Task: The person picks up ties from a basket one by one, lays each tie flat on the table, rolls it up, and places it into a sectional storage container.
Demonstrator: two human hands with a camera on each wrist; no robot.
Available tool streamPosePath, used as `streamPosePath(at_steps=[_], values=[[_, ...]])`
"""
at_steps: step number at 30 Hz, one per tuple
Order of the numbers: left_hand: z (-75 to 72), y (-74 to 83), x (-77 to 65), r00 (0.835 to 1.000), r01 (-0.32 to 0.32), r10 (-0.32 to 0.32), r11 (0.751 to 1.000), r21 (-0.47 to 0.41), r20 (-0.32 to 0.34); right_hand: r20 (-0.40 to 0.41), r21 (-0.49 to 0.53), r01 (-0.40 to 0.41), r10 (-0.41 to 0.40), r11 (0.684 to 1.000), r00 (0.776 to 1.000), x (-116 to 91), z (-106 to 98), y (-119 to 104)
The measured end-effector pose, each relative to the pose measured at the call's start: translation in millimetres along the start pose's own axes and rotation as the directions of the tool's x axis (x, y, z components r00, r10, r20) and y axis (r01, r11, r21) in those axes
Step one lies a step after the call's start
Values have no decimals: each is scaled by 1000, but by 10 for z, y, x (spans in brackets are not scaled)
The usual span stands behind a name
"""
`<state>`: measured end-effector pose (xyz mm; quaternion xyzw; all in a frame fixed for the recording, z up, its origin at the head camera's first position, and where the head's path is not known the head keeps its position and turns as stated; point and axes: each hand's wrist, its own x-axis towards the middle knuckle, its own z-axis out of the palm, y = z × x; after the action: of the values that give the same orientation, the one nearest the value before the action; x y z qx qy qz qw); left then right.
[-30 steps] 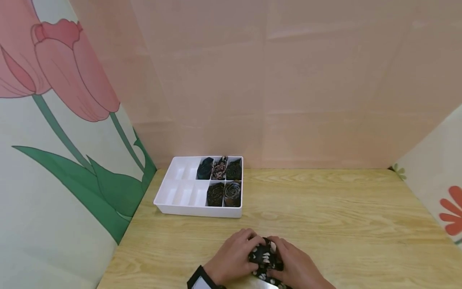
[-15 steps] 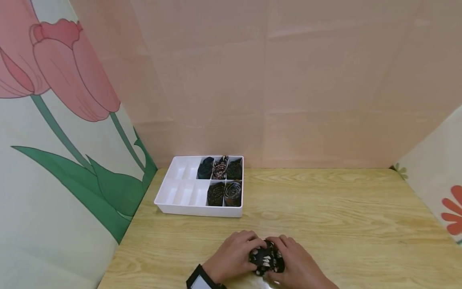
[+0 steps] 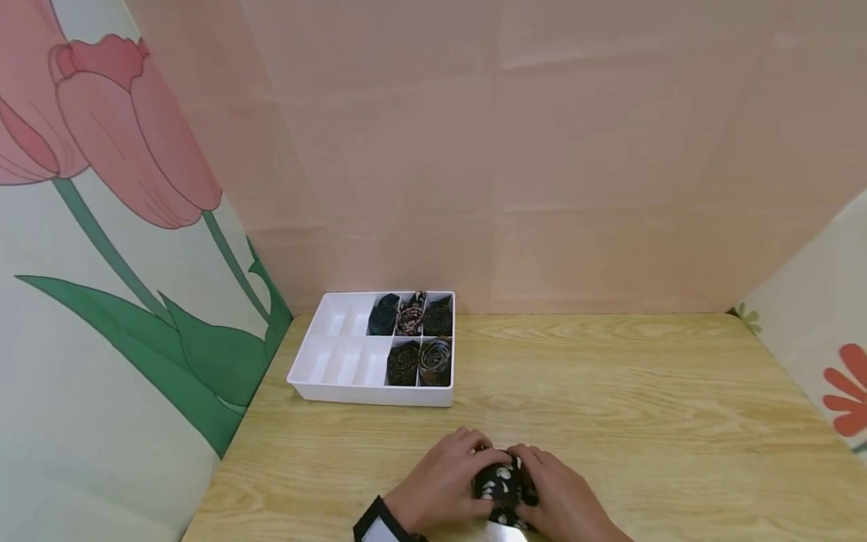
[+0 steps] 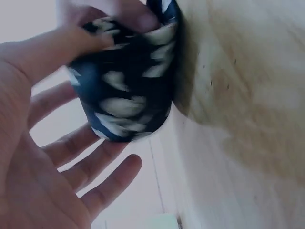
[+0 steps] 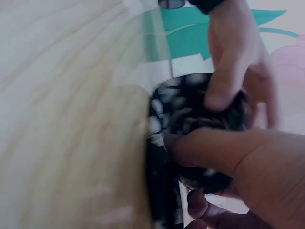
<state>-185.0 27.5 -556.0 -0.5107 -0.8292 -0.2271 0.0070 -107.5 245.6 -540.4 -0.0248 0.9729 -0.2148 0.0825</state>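
A black necktie (image 3: 500, 482) with white motifs is partly wound into a roll near the front of the table. My left hand (image 3: 443, 476) holds the roll from the left, its thumb and fingers at the end of the roll in the left wrist view. From the right, my right hand (image 3: 562, 493) grips the other end, with the thumb pressed into the coil in the right wrist view. A flat tail of the necktie (image 5: 164, 195) lies along the table there. My fingers hide part of the roll.
A white divided tray (image 3: 375, 396) stands at the back left. Several dark rolled neckties (image 3: 435, 361) fill its right-hand compartments; the left-hand ones are bare. A pink wall covering (image 3: 542, 188) rises behind the wooden table (image 3: 643, 399), with flower-printed panels at both sides.
Both hands keep hold of the necktie and shift slightly while the roll turns between them. Its visible pattern differs, and the tail at the front shows less than a second ago. The tray stays put.
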Motion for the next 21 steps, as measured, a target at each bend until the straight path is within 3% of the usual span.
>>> streamPosePath(at_steps=[8, 12, 18, 21], values=[[-14, 26, 3, 999, -39, 39, 999, 20, -6, -13, 40, 32, -32, 999, 999, -34, -6, 18], [-10, 42, 11, 999, -37, 36, 999, 16, 17, 11, 68, -25, 24, 997, 1000, -21, -26, 5], [-6, 50, 33, 999, -41, 41, 999, 19, -1, 31, 97, -24, 21, 995, 999, -35, -59, -12], [16, 43, 19, 1000, -2, 2, 1000, -22, 15, 39, 107, -51, 47, 993, 998, -48, -73, -2]])
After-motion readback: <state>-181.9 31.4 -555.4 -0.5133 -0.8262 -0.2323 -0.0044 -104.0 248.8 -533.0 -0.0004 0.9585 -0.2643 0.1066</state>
